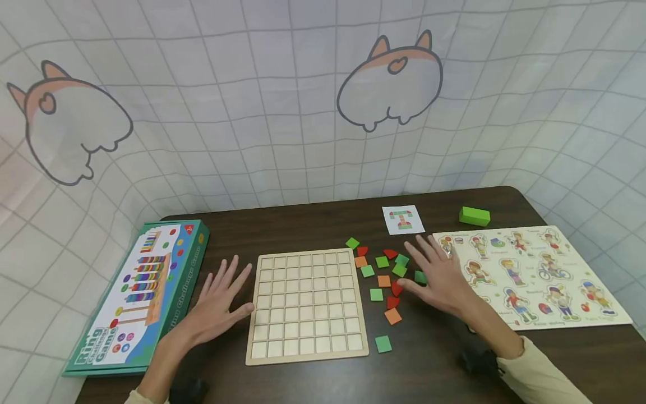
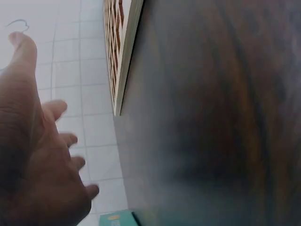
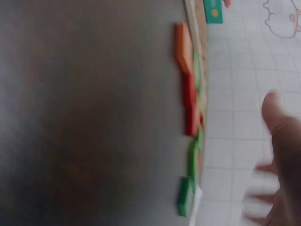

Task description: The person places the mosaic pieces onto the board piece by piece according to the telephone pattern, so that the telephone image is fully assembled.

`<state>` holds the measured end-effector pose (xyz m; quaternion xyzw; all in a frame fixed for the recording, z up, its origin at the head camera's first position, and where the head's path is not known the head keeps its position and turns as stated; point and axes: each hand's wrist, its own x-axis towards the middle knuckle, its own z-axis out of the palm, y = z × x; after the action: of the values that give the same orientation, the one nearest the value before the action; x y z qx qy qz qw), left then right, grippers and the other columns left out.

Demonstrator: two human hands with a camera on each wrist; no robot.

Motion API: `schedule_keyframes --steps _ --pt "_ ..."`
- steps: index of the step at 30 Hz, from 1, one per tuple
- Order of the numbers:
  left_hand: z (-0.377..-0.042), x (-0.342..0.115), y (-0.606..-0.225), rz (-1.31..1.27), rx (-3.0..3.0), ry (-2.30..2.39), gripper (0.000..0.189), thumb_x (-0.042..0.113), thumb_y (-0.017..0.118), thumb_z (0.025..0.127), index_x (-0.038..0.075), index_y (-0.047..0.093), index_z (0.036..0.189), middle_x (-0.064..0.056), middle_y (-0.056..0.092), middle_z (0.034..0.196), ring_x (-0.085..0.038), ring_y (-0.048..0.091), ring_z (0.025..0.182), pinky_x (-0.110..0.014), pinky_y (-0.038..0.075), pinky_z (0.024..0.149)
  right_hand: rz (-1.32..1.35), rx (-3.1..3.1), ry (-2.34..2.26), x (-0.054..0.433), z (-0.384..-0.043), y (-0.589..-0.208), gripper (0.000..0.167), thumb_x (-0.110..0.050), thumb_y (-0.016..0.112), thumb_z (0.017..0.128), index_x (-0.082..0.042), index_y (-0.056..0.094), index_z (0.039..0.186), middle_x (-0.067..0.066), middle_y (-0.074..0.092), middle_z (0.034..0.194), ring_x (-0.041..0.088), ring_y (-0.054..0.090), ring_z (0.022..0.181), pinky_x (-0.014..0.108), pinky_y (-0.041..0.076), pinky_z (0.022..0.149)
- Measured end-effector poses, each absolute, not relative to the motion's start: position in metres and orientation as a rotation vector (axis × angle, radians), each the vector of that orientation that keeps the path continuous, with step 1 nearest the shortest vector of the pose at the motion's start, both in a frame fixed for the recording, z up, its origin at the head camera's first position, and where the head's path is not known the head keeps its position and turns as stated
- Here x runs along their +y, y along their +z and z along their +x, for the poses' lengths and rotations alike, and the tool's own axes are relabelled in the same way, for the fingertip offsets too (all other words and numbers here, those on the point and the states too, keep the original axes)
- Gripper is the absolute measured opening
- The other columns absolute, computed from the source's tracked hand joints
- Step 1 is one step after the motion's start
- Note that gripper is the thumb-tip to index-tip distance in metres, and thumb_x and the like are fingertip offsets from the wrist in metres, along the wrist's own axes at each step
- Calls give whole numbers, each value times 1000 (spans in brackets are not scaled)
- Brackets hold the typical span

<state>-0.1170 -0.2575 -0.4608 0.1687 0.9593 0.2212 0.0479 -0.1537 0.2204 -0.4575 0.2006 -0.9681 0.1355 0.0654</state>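
Note:
In the head view a wooden grid board (image 1: 308, 357) lies flat at the middle of the dark table. My left hand (image 1: 219, 308) is spread with straight fingers between the board and a game box, its thumb tip right at the board's left edge. Fingers spread wide, my right hand (image 1: 439, 275) is over the right end of a loose group of small tiles and holds nothing. Among these are an orange tile (image 1: 393, 316), a red quarter-round tile (image 1: 392, 303), a light green tile (image 1: 383, 344) and a dark green tile (image 1: 420, 277) close by the right hand.
A green ring game box (image 1: 189, 275) stands at the left. Behind the tiles lies a white pattern card (image 1: 404, 219). A picture puzzle board (image 1: 545, 275) covers the right side, with a green block (image 1: 474, 216) just behind it. A grid-patterned curtain (image 1: 282, 112) hangs around the table.

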Motion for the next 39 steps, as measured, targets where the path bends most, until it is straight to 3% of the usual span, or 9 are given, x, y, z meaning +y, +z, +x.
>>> schedule_keyframes --steps 2,5,10,18,27,39 --pt "-115 -256 -464 568 2882 746 86 43 63 90 28 11 157 -13 -1 165 -44 -3 150 -70 1 113 820 -2843 561 215 -146 -459 75 -47 71 83 -11 45 144 16 44 149 38 40 138 65 32 108" --pt "-111 -252 -469 626 2813 829 88 39 66 89 23 13 157 -17 3 164 -47 0 149 -71 2 112 1150 -2736 725 207 -130 -461 63 -40 73 84 -12 55 137 7 57 137 24 56 124 47 50 98" --pt "-105 -244 -477 679 2718 909 91 40 67 89 16 13 157 -17 4 164 -46 2 149 -71 2 111 1458 -2655 898 198 -107 -466 49 -38 70 87 -15 60 129 -5 63 124 7 60 106 28 55 86" --pt "-103 -236 -488 693 2722 889 103 49 74 80 16 14 157 -16 6 164 -45 4 150 -70 4 111 1530 -2665 929 194 -98 -463 28 -35 71 88 -22 66 112 -9 63 116 4 61 104 27 55 85" --pt "-103 -242 -491 754 2706 829 128 66 78 63 17 9 158 -17 1 164 -47 1 149 -67 3 112 1577 -2715 1035 189 -106 -469 38 -38 72 86 -22 64 120 -11 62 118 4 58 108 27 53 91" --pt "-104 -243 -493 757 2663 846 133 70 79 58 19 8 158 -17 -9 164 -48 -4 149 -64 1 112 1617 -2877 980 190 -105 -468 32 -45 69 87 -26 66 113 -13 56 113 3 52 102 25 51 89"
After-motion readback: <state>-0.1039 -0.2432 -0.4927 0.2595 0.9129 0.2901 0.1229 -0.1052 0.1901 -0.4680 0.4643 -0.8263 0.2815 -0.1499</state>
